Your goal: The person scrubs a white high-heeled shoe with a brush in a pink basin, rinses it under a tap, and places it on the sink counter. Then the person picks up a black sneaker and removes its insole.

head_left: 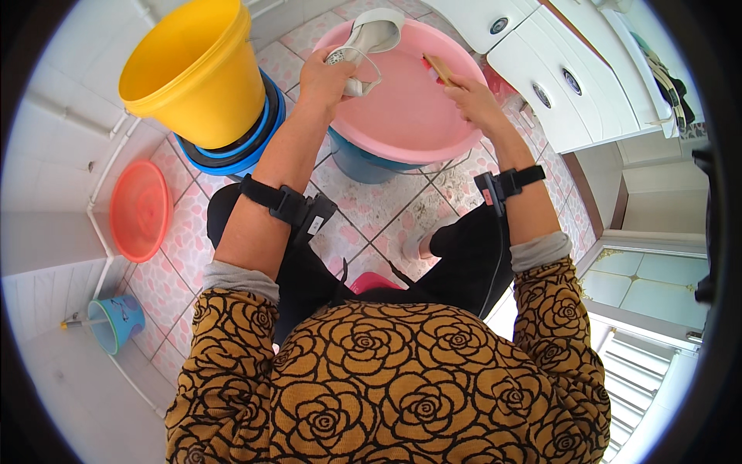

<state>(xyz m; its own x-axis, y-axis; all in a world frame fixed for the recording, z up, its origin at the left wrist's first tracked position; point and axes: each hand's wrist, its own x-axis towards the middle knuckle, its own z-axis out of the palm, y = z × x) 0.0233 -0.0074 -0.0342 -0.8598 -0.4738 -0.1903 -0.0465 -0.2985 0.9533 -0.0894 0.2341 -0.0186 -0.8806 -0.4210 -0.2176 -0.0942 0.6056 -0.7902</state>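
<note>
My left hand [327, 78] grips a white shoe [379, 32] with an ankle strap and a perforated part, above the far left rim of a pink plastic basin [400, 110]. The shoe's open heel end points away from me. In my right hand [475, 101] is a wooden-backed scrubbing brush [440, 69], held over the basin's right side; red and white bristles face left. Brush and shoe are apart. Pinkish, slightly cloudy water seems to fill the basin, which sits on top of a blue bucket [362, 159].
At the left, a yellow bucket [203, 98] stands on a blue-and-black base [272, 116]. A coral basin [141, 211] leans by the left wall, near a small blue bucket [124, 322]. White cabinets [556, 75] border the right. Dirt marks the tiled floor [400, 214].
</note>
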